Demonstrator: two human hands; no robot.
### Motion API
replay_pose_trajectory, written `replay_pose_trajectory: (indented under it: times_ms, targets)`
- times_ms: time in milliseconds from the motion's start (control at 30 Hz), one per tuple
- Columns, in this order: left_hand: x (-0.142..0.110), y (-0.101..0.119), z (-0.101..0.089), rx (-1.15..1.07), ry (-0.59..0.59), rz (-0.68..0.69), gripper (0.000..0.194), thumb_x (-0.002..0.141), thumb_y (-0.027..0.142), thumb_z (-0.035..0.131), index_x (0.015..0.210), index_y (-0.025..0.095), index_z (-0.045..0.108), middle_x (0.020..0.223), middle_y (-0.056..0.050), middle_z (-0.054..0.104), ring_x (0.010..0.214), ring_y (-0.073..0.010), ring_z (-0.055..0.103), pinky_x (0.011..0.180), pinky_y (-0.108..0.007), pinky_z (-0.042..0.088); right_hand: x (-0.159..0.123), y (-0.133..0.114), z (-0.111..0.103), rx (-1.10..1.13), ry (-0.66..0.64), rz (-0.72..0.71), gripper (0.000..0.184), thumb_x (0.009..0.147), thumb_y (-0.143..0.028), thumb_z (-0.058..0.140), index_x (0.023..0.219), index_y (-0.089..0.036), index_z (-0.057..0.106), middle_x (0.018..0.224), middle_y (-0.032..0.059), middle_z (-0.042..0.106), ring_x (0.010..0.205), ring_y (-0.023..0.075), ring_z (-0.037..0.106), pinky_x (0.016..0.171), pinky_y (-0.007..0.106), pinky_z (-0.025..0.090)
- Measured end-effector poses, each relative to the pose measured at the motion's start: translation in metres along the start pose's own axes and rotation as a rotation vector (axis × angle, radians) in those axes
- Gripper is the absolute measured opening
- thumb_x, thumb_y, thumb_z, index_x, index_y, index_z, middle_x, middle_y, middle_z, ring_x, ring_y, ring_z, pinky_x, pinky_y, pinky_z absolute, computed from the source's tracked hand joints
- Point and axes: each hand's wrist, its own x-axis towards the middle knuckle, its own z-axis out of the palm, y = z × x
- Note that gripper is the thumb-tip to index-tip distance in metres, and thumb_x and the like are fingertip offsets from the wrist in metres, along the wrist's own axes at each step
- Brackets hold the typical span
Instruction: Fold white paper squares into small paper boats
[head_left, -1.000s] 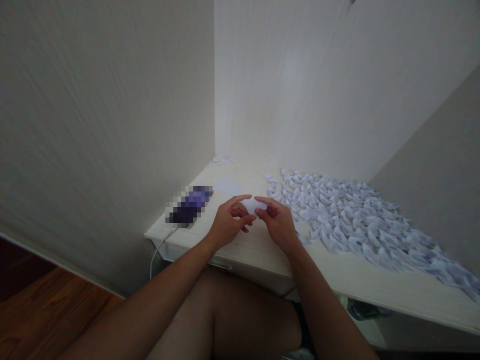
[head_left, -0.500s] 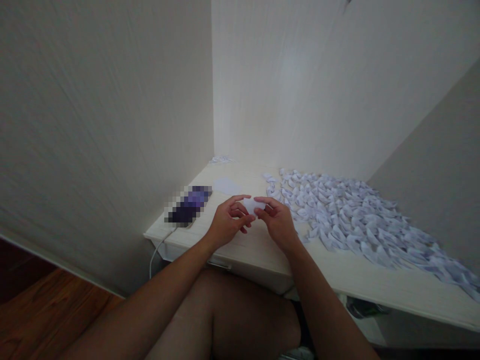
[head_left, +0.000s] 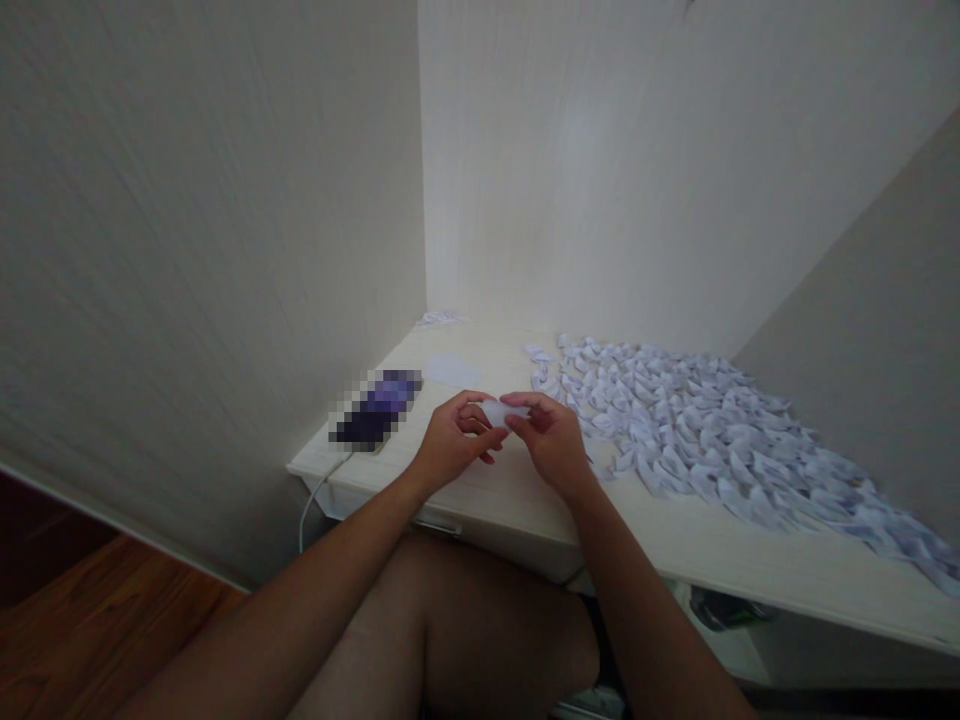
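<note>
A small piece of white paper (head_left: 496, 412) is held up between my two hands, above the front part of the desk. My left hand (head_left: 456, 437) pinches its left side between thumb and fingers, the lower fingers curled beneath. On the other side, my right hand (head_left: 549, 437) grips the paper with thumb and forefinger, covering its right end. To the right spreads a large heap of folded white paper pieces (head_left: 697, 430). Flat white paper sheets (head_left: 453, 370) lie on the desk beyond my left hand.
A phone (head_left: 379, 408), its screen blurred out, lies at the left with a white cable (head_left: 313, 505) running over the desk's edge. A few white paper bits (head_left: 441, 318) sit in the back corner. Walls enclose the white desk (head_left: 517, 510). A dark object (head_left: 724, 608) rests below the desktop.
The paper between my fingers looks narrower and flatter, as if folded or tilted over. My right fingers have shifted slightly left, closer to my left hand.
</note>
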Motion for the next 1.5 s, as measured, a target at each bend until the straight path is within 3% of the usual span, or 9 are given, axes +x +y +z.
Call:
replay_pose_trajectory:
  times_ms: [167, 300, 533, 733, 900, 1100, 1233, 1400, 1500]
  targets:
    - [0.001, -0.002, -0.001, -0.052, 0.053, -0.023, 0.046, 0.069, 0.033, 0.085, 0.102, 0.017, 0.057, 0.075, 0.001, 0.067, 0.061, -0.0154, 0.069, 0.049, -0.025, 0.059, -0.006, -0.005, 0.002, -0.32, 0.061, -0.199, 0.017, 0.087, -0.02, 0.064, 0.098, -0.025, 0.075, 0.103, 0.0058, 0.079, 0.099, 0.0239, 0.072, 0.095, 0.043, 0.053]
    - [0.002, 0.0, 0.0, -0.064, 0.081, -0.04, 0.051, 0.067, 0.035, 0.086, 0.107, 0.018, 0.057, 0.074, 0.003, 0.065, 0.059, -0.0154, 0.068, 0.048, -0.026, 0.058, -0.009, -0.009, 0.004, -0.385, 0.108, -0.271, 0.018, 0.087, -0.025, 0.068, 0.103, -0.026, 0.075, 0.103, 0.0058, 0.079, 0.103, 0.026, 0.072, 0.1, 0.046, 0.051]
    - [0.001, -0.001, 0.002, 0.032, 0.083, -0.013, 0.046, 0.068, 0.041, 0.086, 0.098, 0.016, 0.061, 0.067, 0.002, 0.064, 0.064, -0.0169, 0.069, 0.05, -0.025, 0.059, -0.004, -0.002, 0.002, -0.096, 0.122, -0.051, 0.021, 0.085, -0.031, 0.071, 0.105, -0.025, 0.075, 0.09, 0.0052, 0.079, 0.089, 0.024, 0.074, 0.091, 0.044, 0.056]
    - [0.002, -0.001, 0.003, 0.044, 0.084, -0.008, 0.043, 0.067, 0.044, 0.086, 0.086, 0.015, 0.061, 0.072, -0.002, 0.068, 0.066, -0.0172, 0.069, 0.051, -0.026, 0.06, -0.002, 0.008, 0.001, 0.03, 0.093, 0.071, 0.048, 0.074, -0.028, 0.077, 0.12, -0.024, 0.068, 0.117, 0.0098, 0.071, 0.083, 0.0189, 0.07, 0.072, 0.034, 0.058]
    - [0.002, -0.002, 0.003, 0.051, 0.086, 0.01, 0.042, 0.066, 0.042, 0.087, 0.085, 0.015, 0.062, 0.072, -0.001, 0.066, 0.066, -0.0163, 0.068, 0.053, -0.028, 0.062, -0.002, 0.005, 0.001, -0.017, 0.013, 0.132, 0.04, 0.074, -0.029, 0.075, 0.113, -0.019, 0.071, 0.068, -0.0017, 0.065, 0.059, 0.0148, 0.057, 0.057, 0.029, 0.049]
    - [0.002, -0.001, 0.001, 0.044, 0.031, -0.004, 0.033, 0.073, 0.041, 0.082, 0.084, 0.013, 0.069, 0.073, -0.003, 0.068, 0.067, -0.0147, 0.066, 0.058, -0.028, 0.062, -0.003, 0.001, -0.001, -0.15, 0.035, 0.098, 0.032, 0.074, -0.033, 0.077, 0.103, -0.019, 0.074, 0.052, -0.0076, 0.048, 0.05, 0.0119, 0.042, 0.05, 0.026, 0.034]
    - [0.004, -0.001, -0.001, 0.102, 0.06, -0.036, 0.033, 0.074, 0.043, 0.08, 0.079, 0.012, 0.07, 0.063, -0.003, 0.066, 0.057, -0.0131, 0.061, 0.05, -0.025, 0.057, -0.004, 0.002, 0.0, -0.2, 0.016, 0.071, 0.028, 0.074, -0.036, 0.079, 0.096, -0.02, 0.074, 0.056, -0.0049, 0.054, 0.053, 0.0129, 0.048, 0.053, 0.027, 0.038]
    - [0.004, 0.0, -0.003, 0.12, 0.07, -0.039, 0.033, 0.073, 0.044, 0.079, 0.073, 0.012, 0.069, 0.063, -0.003, 0.067, 0.056, -0.0138, 0.063, 0.052, -0.026, 0.057, -0.003, 0.004, 0.001, 0.012, -0.058, 0.113, 0.033, 0.076, -0.043, 0.074, 0.1, -0.02, 0.069, 0.088, 0.0067, 0.074, 0.071, 0.0188, 0.067, 0.066, 0.031, 0.052]
    - [0.004, 0.002, -0.004, 0.148, 0.055, -0.074, 0.034, 0.072, 0.044, 0.079, 0.066, 0.013, 0.066, 0.059, -0.003, 0.066, 0.052, -0.0141, 0.062, 0.051, -0.026, 0.054, -0.003, 0.006, 0.0, -0.027, -0.053, 0.133, 0.027, 0.077, -0.038, 0.072, 0.099, -0.021, 0.069, 0.079, 0.005, 0.074, 0.067, 0.0192, 0.066, 0.063, 0.031, 0.051]
